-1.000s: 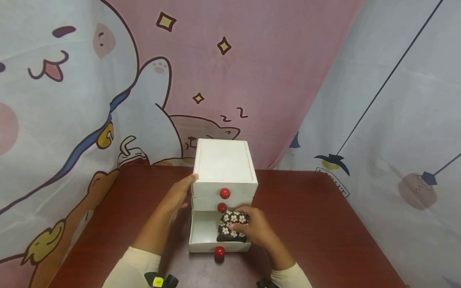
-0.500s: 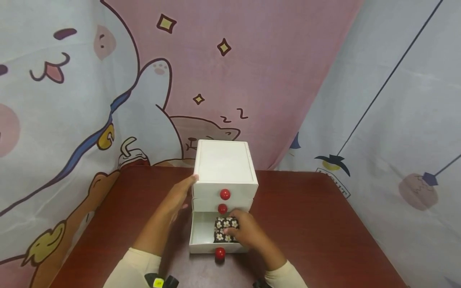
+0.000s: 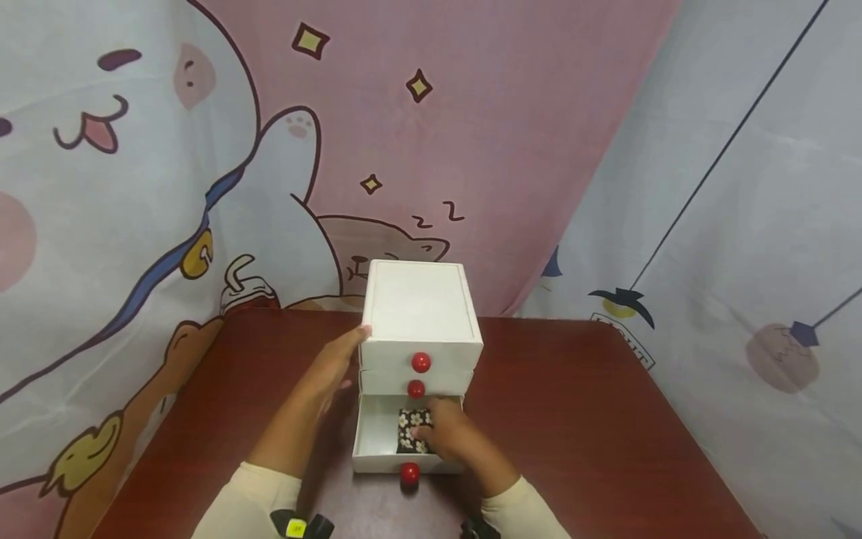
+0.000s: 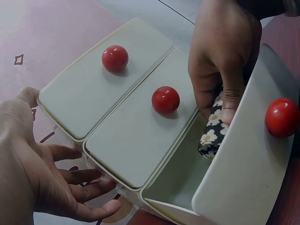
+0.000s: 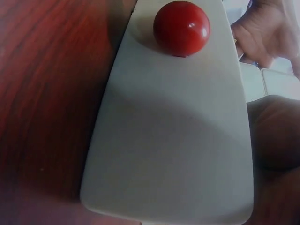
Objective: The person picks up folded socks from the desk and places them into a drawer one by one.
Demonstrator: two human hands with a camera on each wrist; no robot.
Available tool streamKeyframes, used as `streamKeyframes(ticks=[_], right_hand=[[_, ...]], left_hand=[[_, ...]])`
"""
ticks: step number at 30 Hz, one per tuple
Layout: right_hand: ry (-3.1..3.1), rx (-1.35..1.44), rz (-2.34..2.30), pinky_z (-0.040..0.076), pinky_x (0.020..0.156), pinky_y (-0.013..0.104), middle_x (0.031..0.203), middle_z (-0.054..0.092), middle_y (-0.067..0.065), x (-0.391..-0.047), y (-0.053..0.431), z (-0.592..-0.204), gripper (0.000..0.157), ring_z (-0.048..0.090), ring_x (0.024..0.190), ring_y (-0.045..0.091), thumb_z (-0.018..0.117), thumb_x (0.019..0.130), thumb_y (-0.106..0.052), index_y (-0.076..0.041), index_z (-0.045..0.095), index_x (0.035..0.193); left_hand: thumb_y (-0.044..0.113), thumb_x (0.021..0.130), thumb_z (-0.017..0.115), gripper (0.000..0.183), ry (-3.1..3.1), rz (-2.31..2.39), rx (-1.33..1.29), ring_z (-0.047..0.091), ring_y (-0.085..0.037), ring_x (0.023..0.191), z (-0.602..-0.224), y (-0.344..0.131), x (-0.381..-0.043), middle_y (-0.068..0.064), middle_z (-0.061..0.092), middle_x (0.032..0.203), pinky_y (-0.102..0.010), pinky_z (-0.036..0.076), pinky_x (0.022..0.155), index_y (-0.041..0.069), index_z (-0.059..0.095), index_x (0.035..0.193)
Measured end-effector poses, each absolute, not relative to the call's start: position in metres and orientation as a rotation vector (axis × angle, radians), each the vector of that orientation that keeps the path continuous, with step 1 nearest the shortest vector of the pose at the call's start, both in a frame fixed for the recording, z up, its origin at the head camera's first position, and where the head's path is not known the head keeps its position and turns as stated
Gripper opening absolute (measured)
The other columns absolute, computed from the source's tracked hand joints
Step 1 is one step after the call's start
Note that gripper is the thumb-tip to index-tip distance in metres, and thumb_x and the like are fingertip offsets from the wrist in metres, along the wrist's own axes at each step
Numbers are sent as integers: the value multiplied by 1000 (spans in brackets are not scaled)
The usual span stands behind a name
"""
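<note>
A white desktop drawer unit [image 3: 420,303] stands on the table, its bottom drawer [image 3: 378,430] pulled out. In that drawer lies a black fabric bundle with white flowers [image 3: 409,429], toward the right half. My right hand [image 3: 453,432] grips the bundle from above, thumb on the near side, as the left wrist view shows. The hand covers the bundle's right part. My left hand [image 3: 331,367] rests with spread fingers against the unit's left side, thumb at its top front edge. In the right wrist view the drawer front [image 5: 173,126] hides the bundle.
Two upper drawers with red knobs [image 4: 165,100] are pushed in. Another red knob [image 3: 409,473] juts from the open drawer's front. Reddish-brown table [image 3: 572,419] surrounds the unit. A printed cartoon curtain [image 3: 485,150] hangs behind.
My right hand has moved left and slightly down with the flowered bundle, deeper into the bottom drawer. The left hand and the unit have stayed put.
</note>
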State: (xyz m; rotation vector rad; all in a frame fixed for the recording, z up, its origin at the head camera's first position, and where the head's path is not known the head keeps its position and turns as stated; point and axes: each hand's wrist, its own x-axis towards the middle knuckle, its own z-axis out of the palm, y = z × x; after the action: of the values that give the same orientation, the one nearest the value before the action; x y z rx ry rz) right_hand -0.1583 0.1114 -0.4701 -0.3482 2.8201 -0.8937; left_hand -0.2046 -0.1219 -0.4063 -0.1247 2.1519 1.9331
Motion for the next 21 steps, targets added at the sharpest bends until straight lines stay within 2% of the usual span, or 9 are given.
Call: streamKeyframes(ticks=[7,16,21], right_hand=[[2811,-309,-871,48,117,66,138,64,36,-153,109,-467,50,61,134,52,81,98,-17,12,64,135],[2885,-440,-875,49,116,65,147,60,31,-134,120,-454,57,62,135,49,82,97,-14,13,61,142],[2977,-544,-904,52,113,64,140,64,29,-118,124,-445,54,65,130,48,84,95,-14,11,65,138]], left_hand=[[68,104,54,85,2166,1925,-127,35,-45,160,-407,-121,-204,-20,32,177,-76,36,122,10,45,166],[67,104,53,85,2166,1926,-125,33,-44,161,-405,-121,-203,-20,31,178,-76,36,122,11,45,167],[67,104,53,88,2163,1931,-137,31,-44,162,-405,-121,-203,-21,28,179,-76,35,122,7,42,167]])
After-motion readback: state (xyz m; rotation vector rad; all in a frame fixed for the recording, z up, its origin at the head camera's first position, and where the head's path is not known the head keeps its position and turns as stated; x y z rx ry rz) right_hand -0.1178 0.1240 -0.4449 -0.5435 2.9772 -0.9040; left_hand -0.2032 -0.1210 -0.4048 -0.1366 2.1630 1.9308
